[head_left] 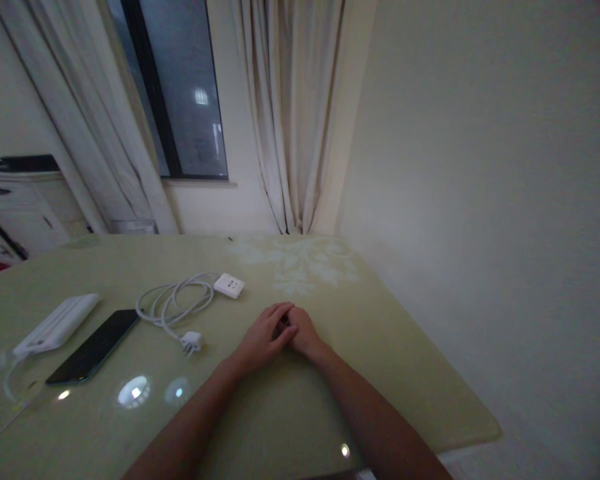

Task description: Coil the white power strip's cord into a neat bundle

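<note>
Extension cord (166,323): one, white, with one socket block (229,285) and one plug (192,342).
Loosely looped on one pale green table (395,353), near two bare hands and to their left: one left hand (266,337), thumb spread from fingers, resting against one right hand (306,331), fingers partly hidden, impossible to tell whether curled or straight. Farther left, one dark phone (94,348) and one white slab-shaped device (60,323). Behind, two curtains (300,100), one window (185,87).

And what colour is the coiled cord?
The cord is white, seen best in the head view.
</note>
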A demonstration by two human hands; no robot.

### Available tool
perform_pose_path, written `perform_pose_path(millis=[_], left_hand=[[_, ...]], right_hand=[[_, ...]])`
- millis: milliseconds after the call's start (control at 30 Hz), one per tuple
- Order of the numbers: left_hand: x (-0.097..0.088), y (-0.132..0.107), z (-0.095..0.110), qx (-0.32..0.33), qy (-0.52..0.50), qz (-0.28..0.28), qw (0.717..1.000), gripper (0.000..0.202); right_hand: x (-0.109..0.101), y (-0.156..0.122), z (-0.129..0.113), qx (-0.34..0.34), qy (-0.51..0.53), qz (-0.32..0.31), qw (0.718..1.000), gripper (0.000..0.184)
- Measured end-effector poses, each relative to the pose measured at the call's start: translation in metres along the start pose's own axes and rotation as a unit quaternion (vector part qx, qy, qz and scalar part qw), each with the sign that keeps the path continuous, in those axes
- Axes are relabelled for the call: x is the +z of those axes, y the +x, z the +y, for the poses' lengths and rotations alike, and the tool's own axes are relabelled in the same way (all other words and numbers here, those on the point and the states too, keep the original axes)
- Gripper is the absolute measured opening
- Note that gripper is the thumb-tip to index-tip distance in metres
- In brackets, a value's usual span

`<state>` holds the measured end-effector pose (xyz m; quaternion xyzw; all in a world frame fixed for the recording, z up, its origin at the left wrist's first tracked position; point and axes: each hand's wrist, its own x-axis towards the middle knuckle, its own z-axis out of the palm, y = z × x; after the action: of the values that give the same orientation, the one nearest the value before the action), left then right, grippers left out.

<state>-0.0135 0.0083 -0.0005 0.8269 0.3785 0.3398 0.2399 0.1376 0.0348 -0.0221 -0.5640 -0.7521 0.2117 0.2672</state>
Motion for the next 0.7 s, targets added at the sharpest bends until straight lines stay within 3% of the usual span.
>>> perform_pose_path(millis=[700], left_hand=[[-0.0006, -0.0027, 0.0017, 0.000, -0.006, 0.009, 1.000, 0.055]], right_hand=[[0.0000, -0.0001, -0.0008, -0.007, -0.021, -0.003, 1.000, 0.019]])
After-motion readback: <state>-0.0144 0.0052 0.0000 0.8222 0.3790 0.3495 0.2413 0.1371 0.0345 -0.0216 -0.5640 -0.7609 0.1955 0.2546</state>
